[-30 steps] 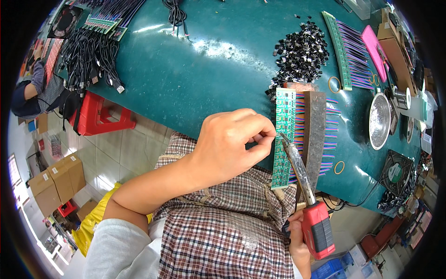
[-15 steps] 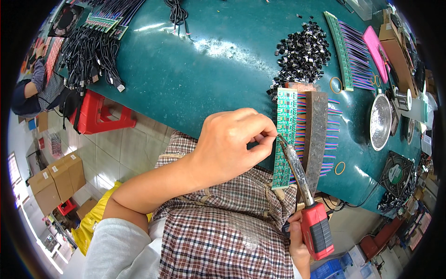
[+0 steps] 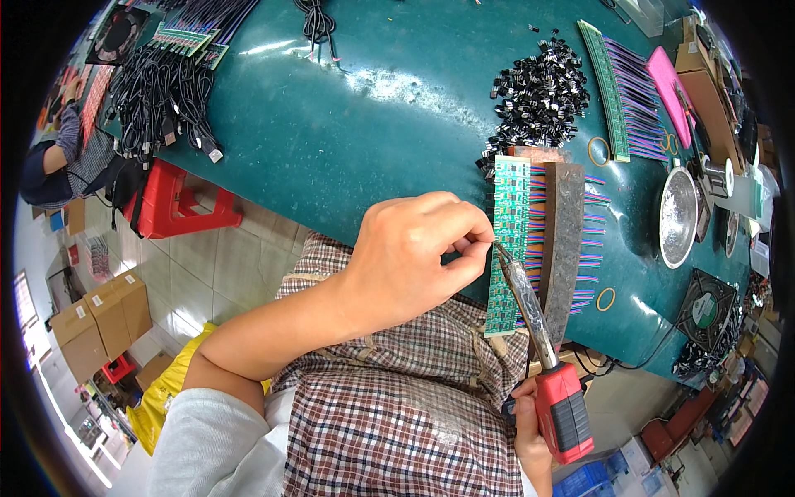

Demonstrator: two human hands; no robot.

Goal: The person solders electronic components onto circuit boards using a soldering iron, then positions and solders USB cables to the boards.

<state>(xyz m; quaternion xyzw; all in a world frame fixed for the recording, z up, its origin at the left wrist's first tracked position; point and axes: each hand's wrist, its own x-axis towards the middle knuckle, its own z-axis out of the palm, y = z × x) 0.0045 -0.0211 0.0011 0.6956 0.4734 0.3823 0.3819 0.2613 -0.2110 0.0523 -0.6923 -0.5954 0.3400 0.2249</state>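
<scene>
My left hand is closed in a pinch at the left edge of a green circuit board panel. Whatever sits between its fingertips is too small to make out. From below, my right hand grips a soldering iron with a red and black handle. The iron's tip meets the panel's left edge, right by the pinched fingertips. Thin coloured wires run out from the panel's right side, and a dark heavy bar lies across them.
Small black parts are heaped beyond the panel. Another wired panel, a pink sheet, a metal bowl and a fan sit to the right. Black cables lie far left, near a red stool and another person's arm.
The soldering iron's handle has shifted very slightly left, its tip staying at the panel's edge. My left hand has kept its place.
</scene>
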